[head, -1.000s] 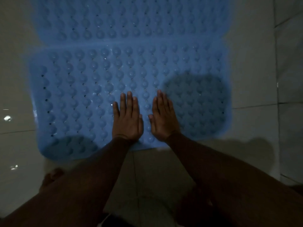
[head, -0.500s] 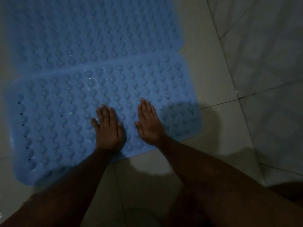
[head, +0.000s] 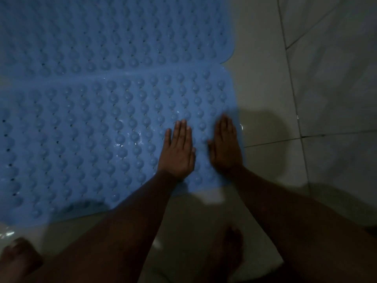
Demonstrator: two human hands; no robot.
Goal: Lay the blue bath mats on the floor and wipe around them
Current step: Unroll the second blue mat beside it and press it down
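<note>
The floor (head: 265,94) is made of big pale tiles, with thin dark lines (head: 293,99) between them; it fills the right side and the bottom of the view. Two blue bath mats lie flat on it, side by side, with their long edges touching; the near mat (head: 81,139) is the closer one and runs off the left side of the view; the far mat (head: 102,33) lies just behind it and runs off the top. Both mats are covered in rows of round bumps with little holes between them. Two bare arms reach in from the bottom; a dark shadow (head: 263,127) falls on the floor just to the right of the near mat. The left hand (head: 177,152) lies flat on the near mat, palm down, near its right end; its fingers are straight and pressed close together, with the thumb tucked along the side. The right hand (head: 224,148) lies flat just beside it, right at the right edge of the same mat; it looks blurry, but its fingers seem straight and close together, with the thumb sticking out a little toward the left hand. A bare left foot (head: 16,254) shows at the bottom left corner; a bare right foot (head: 230,250) stands on the floor between the arms. Small wet spots (head: 120,144) shine on the near mat.
</note>
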